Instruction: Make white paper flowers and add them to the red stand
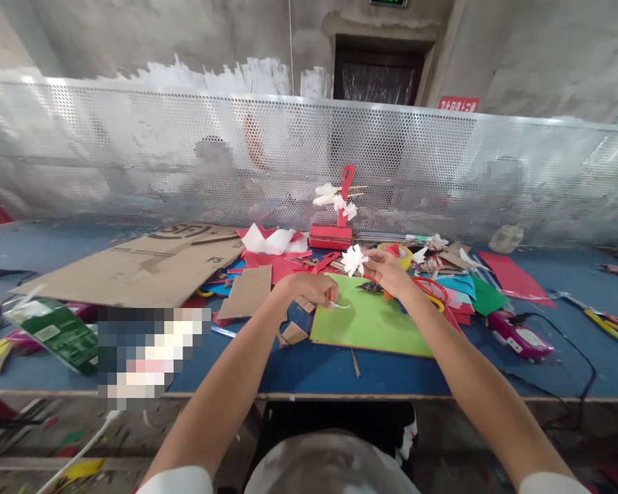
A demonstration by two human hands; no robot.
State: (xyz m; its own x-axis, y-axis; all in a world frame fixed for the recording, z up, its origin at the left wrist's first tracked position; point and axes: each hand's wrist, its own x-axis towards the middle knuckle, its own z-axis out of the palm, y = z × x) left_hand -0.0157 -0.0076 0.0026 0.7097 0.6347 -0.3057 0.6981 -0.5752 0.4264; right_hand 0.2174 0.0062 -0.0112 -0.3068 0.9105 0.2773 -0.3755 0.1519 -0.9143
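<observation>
My left hand (316,289) is closed in a pinch over the left edge of a lime-green sheet (375,329), with a thin white strip (342,306) curling out of its fingers. Higher and to the right, my right hand (386,269) grips a white paper flower (354,260) by its lower right side; its stem is hidden. Behind the hands stands a red box with a tall upright (330,237), carrying several white paper flowers and buds on thin sticks. Scissors with orange-red handles (430,291) lie by my right forearm.
Brown cardboard (149,267) covers the table's left part. Paper scraps in several colours lie around the green sheet. On the right are a purple corded device (520,336), a red sheet (515,274) and yellow-handled pliers (608,322). A perforated metal screen (278,165) closes the back.
</observation>
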